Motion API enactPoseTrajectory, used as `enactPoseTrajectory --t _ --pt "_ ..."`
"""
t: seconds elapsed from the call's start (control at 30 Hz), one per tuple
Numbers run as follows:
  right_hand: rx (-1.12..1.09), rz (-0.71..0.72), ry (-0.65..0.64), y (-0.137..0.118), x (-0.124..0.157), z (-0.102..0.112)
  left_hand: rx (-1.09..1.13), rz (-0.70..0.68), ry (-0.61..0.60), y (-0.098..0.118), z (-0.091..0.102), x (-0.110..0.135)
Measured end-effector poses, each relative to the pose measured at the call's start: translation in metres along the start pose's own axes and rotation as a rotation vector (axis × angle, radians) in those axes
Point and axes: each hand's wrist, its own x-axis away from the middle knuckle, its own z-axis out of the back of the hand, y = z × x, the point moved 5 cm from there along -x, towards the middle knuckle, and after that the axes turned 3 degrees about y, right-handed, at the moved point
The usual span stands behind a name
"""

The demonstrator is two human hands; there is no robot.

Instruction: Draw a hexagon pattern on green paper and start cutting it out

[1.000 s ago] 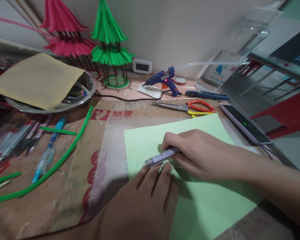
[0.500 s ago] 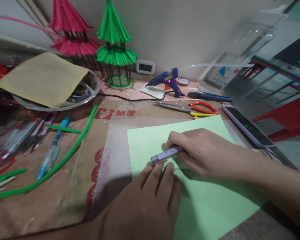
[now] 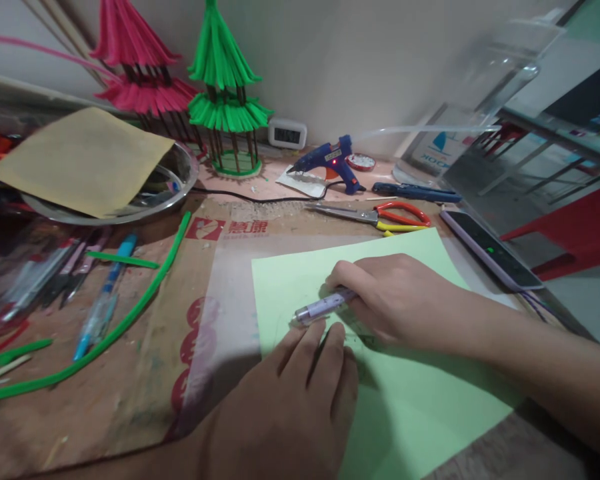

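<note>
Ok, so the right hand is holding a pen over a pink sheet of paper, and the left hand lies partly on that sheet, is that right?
Not quite: the sheet of paper is pale green, not pink, as the head view shows. The right hand does hold a pen over it, and the left hand lies partly on it.

Partly over the green sheet (image 3: 430, 413), the left hand (image 3: 285, 400) is bare, its broad back narrowing into slim fingers (image 3: 314, 340) with rounded tips. The right hand (image 3: 400, 297), above the same sheet, is bare too, with a smooth back, and its bare, slender forearm (image 3: 540, 357) extends past the sheet's right edge. Finer detail is too dim to make out.
</note>
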Motion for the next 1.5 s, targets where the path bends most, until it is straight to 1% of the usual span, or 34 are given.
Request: enactPoseTrajectory --t 0.13,0.23,0.33,0.43,0.53,0.67,0.73,0.8,0.93,1.0,1.1,1.23,1.3,1.4,1.5 --pt "-0.202 -0.048 -0.012 0.0059 -0.0010 0.0054 -0.007 0.013 0.033 -0.0004 0.0017 -0.0021" --pt "-0.262 -0.048 -0.036 0.0086 -0.0013 0.0058 -0.002 0.043 0.031 -0.0010 0.0007 -0.0012" --pt "-0.252 -0.022 -0.060 0.0080 -0.0015 0.0037 0.001 0.030 0.006 0.0003 -0.0024 0.0013" --pt "-0.155 0.042 -0.055 0.0041 -0.0005 0.0036 -0.014 0.021 0.030 0.0009 -0.0037 0.0031" --pt "-0.069 0.087 -0.043 0.0011 0.0013 0.0044 -0.018 0.032 0.026 0.0003 -0.0045 0.0025" --pt "-0.020 0.072 -0.019 0.0031 0.0032 0.0058 0.001 0.041 0.041 -0.0004 -0.0011 0.0009" --pt "-0.055 0.036 0.017 0.0060 0.0033 0.0082 0.011 0.038 0.029 -0.0006 -0.0003 0.0011" --pt "-0.143 0.005 0.041 0.0083 0.0026 0.0099 0.005 0.023 0.024 0.0003 0.0001 0.0016" --pt "-0.273 -0.014 -0.005 0.0086 0.0000 0.0070 -0.005 0.041 0.018 0.0006 -0.0015 0.0026" --pt "-0.275 0.003 -0.034 0.0071 -0.0007 0.0051 -0.005 0.057 0.008 0.0000 -0.0026 0.0026" --pt "-0.199 0.041 -0.053 0.0047 -0.0003 0.0039 -0.004 0.048 0.019 -0.0007 -0.0018 0.0014" --pt "-0.083 0.048 -0.034 0.0045 0.0013 0.0047 0.001 0.037 0.037 -0.0019 0.0003 -0.0010" --pt "-0.067 0.038 -0.004 0.0050 0.0019 0.0063 0.002 0.035 0.045 -0.0020 0.0003 -0.0014" --pt "-0.137 0.024 0.053 0.0059 0.0018 0.0086 0.004 0.031 0.049 -0.0015 -0.0009 -0.0010" --pt "-0.247 0.001 0.058 0.0063 -0.0001 0.0062 -0.001 0.029 0.052 -0.0010 -0.0016 -0.0010"
